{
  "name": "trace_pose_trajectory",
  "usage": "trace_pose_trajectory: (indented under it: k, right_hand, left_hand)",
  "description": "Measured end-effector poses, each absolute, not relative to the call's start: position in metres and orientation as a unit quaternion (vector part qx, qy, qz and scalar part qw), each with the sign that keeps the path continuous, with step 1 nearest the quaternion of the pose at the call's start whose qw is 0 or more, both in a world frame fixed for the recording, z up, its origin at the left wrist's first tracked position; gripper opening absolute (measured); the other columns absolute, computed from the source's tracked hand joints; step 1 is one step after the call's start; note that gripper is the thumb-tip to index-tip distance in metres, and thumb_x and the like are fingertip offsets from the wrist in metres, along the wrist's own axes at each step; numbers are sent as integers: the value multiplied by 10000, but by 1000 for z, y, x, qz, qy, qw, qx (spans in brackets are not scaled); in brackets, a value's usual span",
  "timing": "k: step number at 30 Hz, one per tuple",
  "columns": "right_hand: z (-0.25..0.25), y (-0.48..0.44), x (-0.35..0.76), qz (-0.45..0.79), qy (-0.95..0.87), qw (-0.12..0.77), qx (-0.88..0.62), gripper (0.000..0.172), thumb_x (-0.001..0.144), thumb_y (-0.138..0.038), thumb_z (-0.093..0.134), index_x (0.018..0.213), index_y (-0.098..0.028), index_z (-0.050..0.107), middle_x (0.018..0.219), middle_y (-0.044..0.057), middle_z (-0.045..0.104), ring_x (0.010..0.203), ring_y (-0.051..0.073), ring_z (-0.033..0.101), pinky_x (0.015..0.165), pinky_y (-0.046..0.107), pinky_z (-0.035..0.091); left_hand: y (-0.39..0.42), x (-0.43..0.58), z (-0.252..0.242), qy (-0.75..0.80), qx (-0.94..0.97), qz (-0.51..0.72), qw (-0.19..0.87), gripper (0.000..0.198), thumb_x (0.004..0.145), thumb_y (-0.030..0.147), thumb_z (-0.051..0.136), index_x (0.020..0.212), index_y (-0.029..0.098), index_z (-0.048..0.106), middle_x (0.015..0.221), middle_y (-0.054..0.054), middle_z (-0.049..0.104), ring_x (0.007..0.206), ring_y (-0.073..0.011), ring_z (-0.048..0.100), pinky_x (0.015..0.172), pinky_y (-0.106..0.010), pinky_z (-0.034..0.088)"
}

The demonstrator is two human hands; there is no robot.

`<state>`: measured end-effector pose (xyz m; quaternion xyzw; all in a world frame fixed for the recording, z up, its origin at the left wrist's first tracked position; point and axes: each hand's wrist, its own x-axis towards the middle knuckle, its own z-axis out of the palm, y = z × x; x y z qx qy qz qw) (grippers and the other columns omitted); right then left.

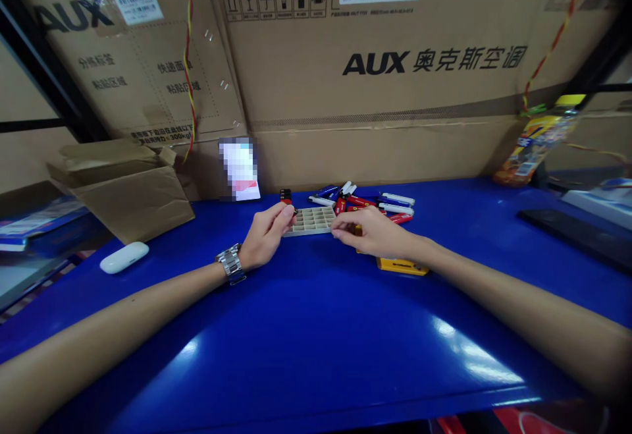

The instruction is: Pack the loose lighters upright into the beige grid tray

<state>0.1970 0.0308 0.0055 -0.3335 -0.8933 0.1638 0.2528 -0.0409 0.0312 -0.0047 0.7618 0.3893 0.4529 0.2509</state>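
Note:
A light-coloured tray (310, 230) divided into small compartments lies between my hands on the blue table. My left hand (264, 235), with a metal watch (231, 264) at the wrist, is closed at the tray's left end. Something small and dark shows at its fingertips, too little to name. At the right end my right hand (372, 231) has thumb and fingers pinched together; whatever they may hold is hidden. Small red items with black tops (285, 195) stand just behind my left hand. Red, blue and white pens (363, 202) are heaped behind the tray. Partly under my right wrist lies a yellow object (402, 267).
A phone (241, 169) leans on the large cardboard wall (385, 151) at the back. An opened carton (133, 197) and a white oval case (124, 257) are at left. A drink bottle (536, 141) and a flat black object (575, 236) are at right.

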Motion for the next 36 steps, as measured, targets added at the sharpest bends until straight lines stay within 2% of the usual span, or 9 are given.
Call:
trace_pose_trajectory:
  k: [3, 7, 12, 17, 23, 29, 36]
  right_hand:
    - [3, 32, 197, 143, -909, 235, -312, 175, 843, -237, 490, 866, -151, 641, 717, 21, 642, 590, 100, 534, 582, 246, 415]
    - [3, 31, 196, 103, -925, 222, -290, 174, 846, -220, 478, 875, -152, 636, 800, 44, 637, 642, 114, 517, 635, 266, 413]
    - [3, 32, 196, 89, -932, 202, -288, 169, 849, -220, 470, 875, -160, 626, 821, 49, 600, 651, 119, 487, 639, 275, 400]
    - [2, 32, 196, 89, -933, 189, -293, 153, 844, -210, 470, 872, -170, 615, 777, 31, 566, 644, 121, 464, 629, 279, 385]
    - [1, 32, 196, 89, -935, 177, -295, 159, 842, -212, 462, 885, -150, 603, 732, 19, 534, 603, 114, 435, 600, 277, 360]
    - [0, 33, 196, 92, -935, 174, -296, 159, 841, -215, 462, 902, -154, 595, 727, 17, 534, 594, 115, 428, 599, 280, 349]
    - [0, 33, 196, 92, -935, 170, -298, 157, 843, -207, 467, 918, -145, 589, 711, 6, 517, 584, 106, 416, 591, 269, 334]
  left_hand:
    - [35, -42, -2, 404, 699, 476, 349, 493, 915, 487, 321, 550, 180, 446, 459, 38, 343, 411, -80, 311, 404, -228, 262]
    - [41, -43, -4, 443, 633, 477, 420, 514, 895, 470, 311, 463, 197, 368, 383, 52, 258, 345, -70, 227, 362, -223, 209]
    - [42, -44, -6, 457, 622, 466, 433, 496, 885, 408, 222, 452, 205, 353, 368, 43, 258, 330, -74, 217, 348, -219, 202]
    - [41, -43, -4, 451, 604, 484, 445, 488, 877, 364, 260, 437, 198, 390, 361, 34, 274, 327, -72, 223, 346, -228, 196]
    - [43, -43, -4, 462, 588, 487, 451, 520, 879, 465, 313, 438, 198, 377, 366, 48, 251, 327, -66, 218, 344, -220, 181]
    - [42, -44, -5, 460, 625, 466, 425, 474, 865, 354, 261, 431, 200, 374, 358, 37, 283, 323, -69, 239, 343, -213, 209]
    - [40, -43, -4, 456, 617, 484, 421, 487, 870, 310, 281, 421, 178, 418, 345, 35, 313, 316, -62, 270, 343, -199, 222]
